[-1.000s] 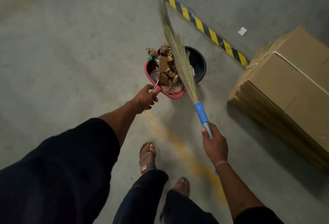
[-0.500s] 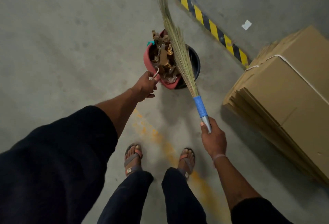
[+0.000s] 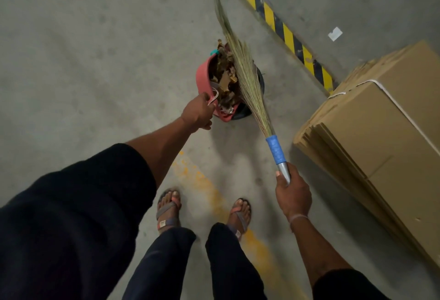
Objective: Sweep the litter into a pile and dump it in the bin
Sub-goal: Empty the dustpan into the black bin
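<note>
Left hand [image 3: 198, 112] grips tilted red dustpan [image 3: 202, 78] over black bin [image 3: 260, 80]; right hand [image 3: 293, 196] fingers wrapped on broom [image 3: 247, 80], bristles probably holding litter [image 3: 225, 78] in.

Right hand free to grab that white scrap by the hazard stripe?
Probably not: the right hand grips the broom handle, and the white scrap lies well beyond the hazard stripe, far past the hand.

Rough matt concrete floor [image 3: 100, 56], plastic dustpan [image 3: 202, 78] (pinkish-red), dry grass broom [image 3: 245, 71], matt cardboard boxes [image 3: 385, 133]
</note>
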